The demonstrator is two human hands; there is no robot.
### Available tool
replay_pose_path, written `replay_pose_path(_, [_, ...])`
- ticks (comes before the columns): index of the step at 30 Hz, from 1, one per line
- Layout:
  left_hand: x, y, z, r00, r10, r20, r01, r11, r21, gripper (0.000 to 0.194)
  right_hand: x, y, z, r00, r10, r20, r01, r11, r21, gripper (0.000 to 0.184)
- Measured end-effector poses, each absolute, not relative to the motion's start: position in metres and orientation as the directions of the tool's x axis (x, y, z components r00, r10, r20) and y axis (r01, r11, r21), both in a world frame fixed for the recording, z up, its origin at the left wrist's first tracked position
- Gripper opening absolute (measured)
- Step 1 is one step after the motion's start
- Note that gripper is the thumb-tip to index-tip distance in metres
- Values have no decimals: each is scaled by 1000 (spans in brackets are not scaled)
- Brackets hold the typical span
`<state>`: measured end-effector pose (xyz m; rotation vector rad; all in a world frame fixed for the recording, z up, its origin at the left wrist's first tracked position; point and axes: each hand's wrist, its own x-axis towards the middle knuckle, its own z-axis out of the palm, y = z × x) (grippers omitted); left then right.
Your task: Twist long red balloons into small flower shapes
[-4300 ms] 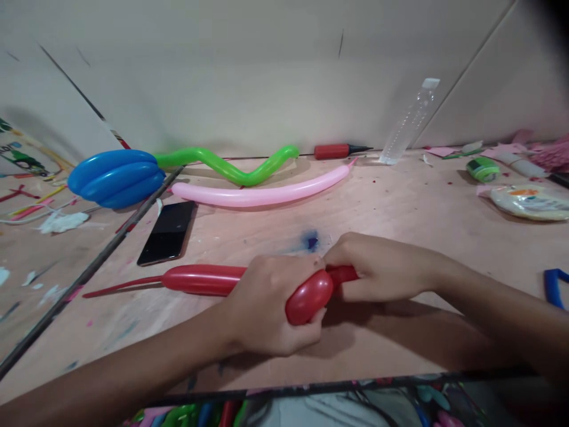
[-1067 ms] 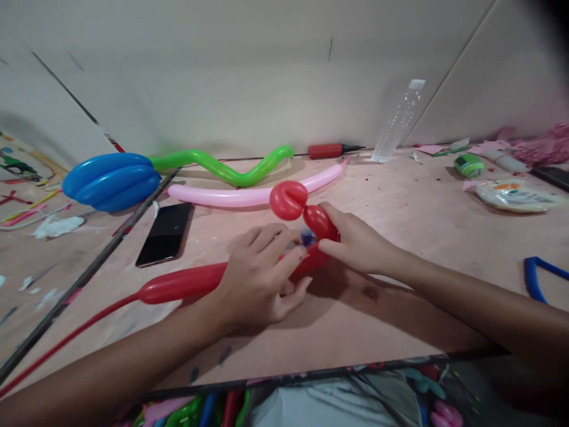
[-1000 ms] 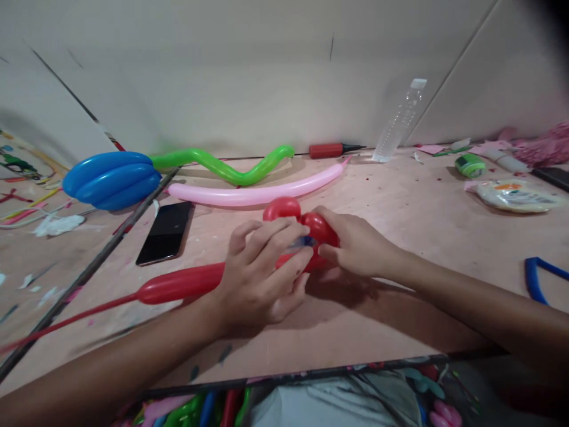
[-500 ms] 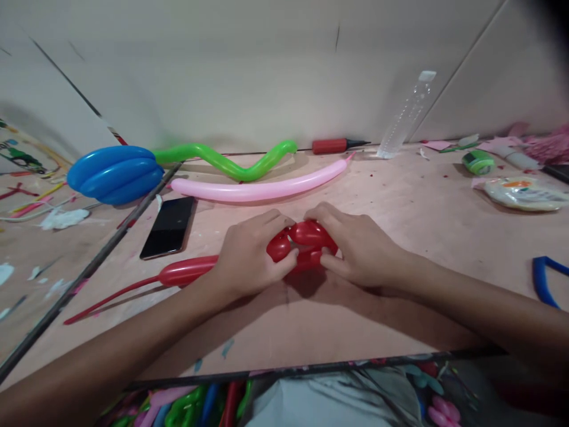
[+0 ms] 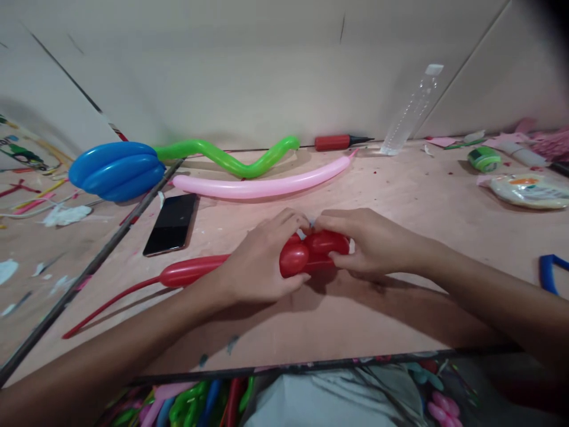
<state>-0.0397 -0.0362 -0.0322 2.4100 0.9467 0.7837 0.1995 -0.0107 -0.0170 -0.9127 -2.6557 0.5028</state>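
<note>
Both my hands grip one long red modelling balloon (image 5: pixel 193 271) just above the table, at the middle of the view. My left hand (image 5: pixel 264 261) is wrapped round its left side, beside a small round bubble. My right hand (image 5: pixel 362 243) pinches the folded right part, where two red segments lie one above the other. The balloon's thick stretch runs out left from under my left hand. It ends in a thin uninflated tail that reaches toward the table's lower left. My palms hide part of the twisted section.
Left of my hands lies a black phone (image 5: pixel 171 224). Beyond are a pink balloon (image 5: pixel 262 187), a green wavy balloon (image 5: pixel 222 159) with a blue bundle (image 5: pixel 118 172), a red pump (image 5: pixel 333 142) and a clear bottle (image 5: pixel 409 112). Green tape (image 5: pixel 484 159) and a packet (image 5: pixel 528 191) sit right.
My hands have shifted slightly right with the red balloon. The round bubble now shows more fully beside my left fingers, and the gap between the segments looks smaller.
</note>
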Motion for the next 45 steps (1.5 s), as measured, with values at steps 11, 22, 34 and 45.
replay_pose_path(11, [-45,-32,-34,578,780,240,463,-555,691,50,201,-10,-10,-690,709,144,646,694,-319,13])
replay_pose_path(22, [-42,-33,-37,614,756,229,484,-589,647,44,212,-17,1,-794,605,-64,608,786,-110,32])
replay_pose_path(34, [-39,-41,-37,522,827,210,596,-530,603,41,200,-51,-41,-707,702,79,706,708,31,74])
replay_pose_path(45, [-42,-33,-37,524,825,212,532,-512,675,35,177,-47,-36,-601,775,195,798,593,104,55])
